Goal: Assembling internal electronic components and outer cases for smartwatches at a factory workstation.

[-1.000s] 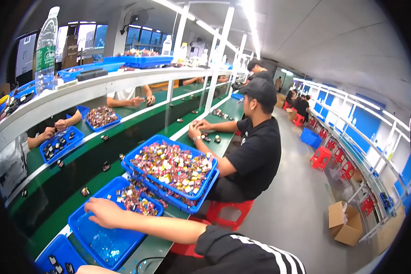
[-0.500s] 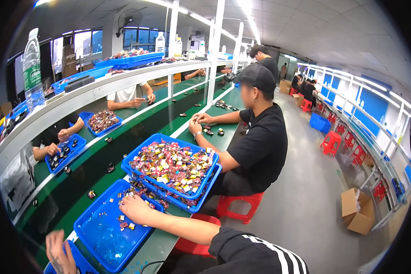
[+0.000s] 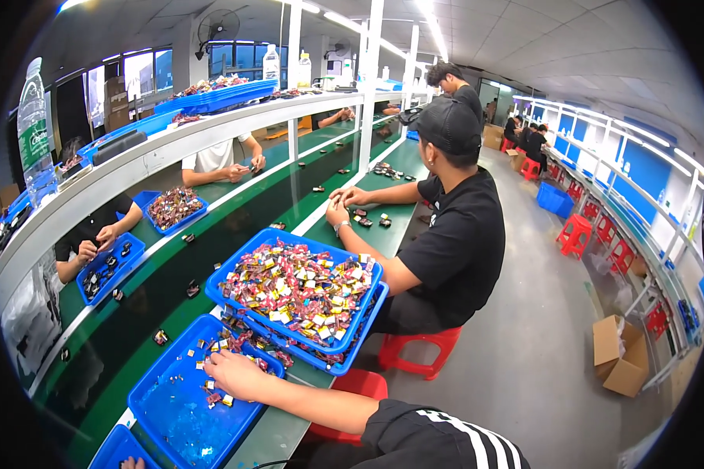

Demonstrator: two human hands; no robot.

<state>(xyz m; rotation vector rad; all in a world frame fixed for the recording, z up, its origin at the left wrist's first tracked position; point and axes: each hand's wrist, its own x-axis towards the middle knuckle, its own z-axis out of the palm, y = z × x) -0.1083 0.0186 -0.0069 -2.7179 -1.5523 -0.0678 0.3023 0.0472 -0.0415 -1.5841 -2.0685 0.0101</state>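
My right hand (image 3: 238,375) reaches into a blue tray (image 3: 145,375). Its fingers are bent together among small red, yellow and white wired parts (image 3: 232,341) near the tray's far end; whatever they pinch is hidden. More of these parts lie loose by the wrist, and bluish bits cover the tray's near floor. Of my left hand (image 3: 133,463) only fingertips show at the lower edge, by a second blue tray (image 3: 117,447); what it holds is out of view.
Stacked blue trays (image 3: 219,291) heaped with similar parts stand beyond my right hand. A green conveyor belt (image 3: 145,313) carries scattered dark pieces. A co-worker in a black cap (image 3: 454,242) sits ahead; others work across the belt. A red stool (image 3: 360,384) is to my right.
My left hand has dropped down toward the lower edge, almost out of view. My right hand stays among the wired parts. The view has shifted slightly.
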